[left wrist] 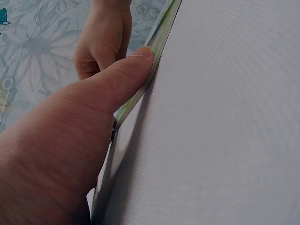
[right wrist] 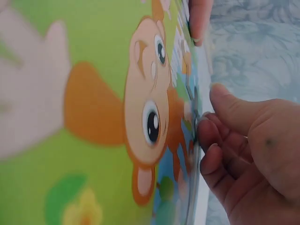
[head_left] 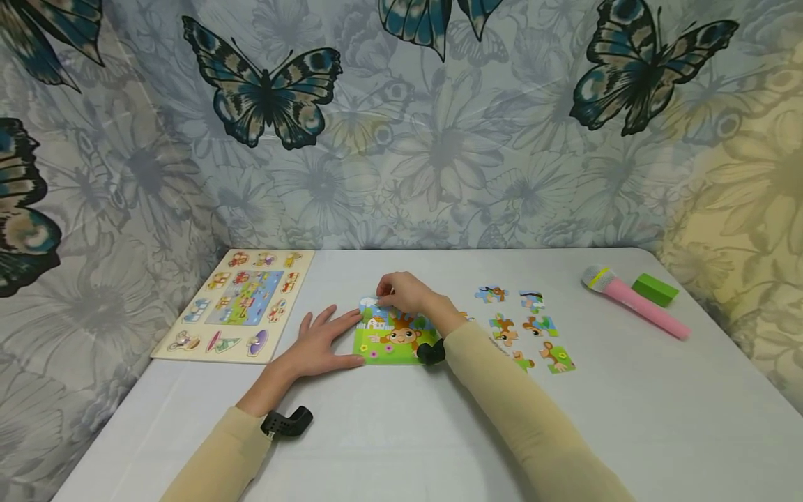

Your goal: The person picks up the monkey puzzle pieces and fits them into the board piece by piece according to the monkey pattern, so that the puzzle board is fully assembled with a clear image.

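Observation:
A small monkey puzzle board (head_left: 389, 354), with green grass and blue sky, lies mid-table. My left hand (head_left: 318, 348) is at its left side, fingers spread, with the index fingertip and thumb at the edge; the left wrist view shows the thumb (left wrist: 124, 77) against the board's side. Over the board's upper left, my right hand (head_left: 408, 293) has its fingers bent and pinches a small puzzle piece (right wrist: 194, 110), mostly hidden by the fingertips. Right of the board lie several loose puzzle pieces (head_left: 504, 329), partly covered by the right forearm.
A larger wooden picture board (head_left: 162, 348) lies at the left back. On the right are a pink toy microphone (head_left: 649, 309) and a green block (head_left: 654, 289). The white table (head_left: 376, 439) meets a butterfly-print cloth (head_left: 439, 160) behind.

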Tool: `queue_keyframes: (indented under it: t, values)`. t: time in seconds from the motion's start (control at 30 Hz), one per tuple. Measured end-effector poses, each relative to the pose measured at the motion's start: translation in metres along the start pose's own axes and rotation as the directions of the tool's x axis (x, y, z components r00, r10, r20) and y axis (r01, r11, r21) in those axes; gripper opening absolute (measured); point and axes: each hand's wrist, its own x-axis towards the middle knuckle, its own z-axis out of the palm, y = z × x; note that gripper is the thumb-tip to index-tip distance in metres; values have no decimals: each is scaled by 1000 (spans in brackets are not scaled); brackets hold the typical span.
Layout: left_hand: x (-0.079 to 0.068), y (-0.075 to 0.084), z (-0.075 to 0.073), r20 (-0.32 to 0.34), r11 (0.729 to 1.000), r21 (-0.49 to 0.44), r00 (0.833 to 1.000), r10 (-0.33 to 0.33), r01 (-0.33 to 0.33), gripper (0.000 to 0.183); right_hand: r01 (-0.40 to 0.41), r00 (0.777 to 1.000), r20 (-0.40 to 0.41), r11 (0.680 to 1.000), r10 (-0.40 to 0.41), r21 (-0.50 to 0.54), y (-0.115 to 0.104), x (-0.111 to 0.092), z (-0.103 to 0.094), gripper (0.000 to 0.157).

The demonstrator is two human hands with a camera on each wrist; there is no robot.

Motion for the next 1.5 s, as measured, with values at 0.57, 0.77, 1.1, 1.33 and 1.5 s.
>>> queue_keyframes:
  t: [0.57,0.77,1.1,1.33,1.5]
  values:
    - [1,-1,-2,1,1000,1,1000,-1,1,84,53,994,95,998,-50,-22,-1,-8,-2,18]
    - [0,0,-4,2,1000,3,1000,-4,4,84,44,996,82,999,-42,-22,-3,-7,0,19]
    - [-2,1,-4,-2,1000,-2,1000,-1,1,83,44,995,88,999,-43,-15,-6,-8,1,20]
    - [-1,-1,-2,-2,1000,-1,1000,2,-2,83,38,997,73,999,-39,19,-2,-12,-4,23]
    - [0,1,-2,0,1000,-4,1000,3,-3,83,52,997,53,998,-54,41,2,-19,-15,26]
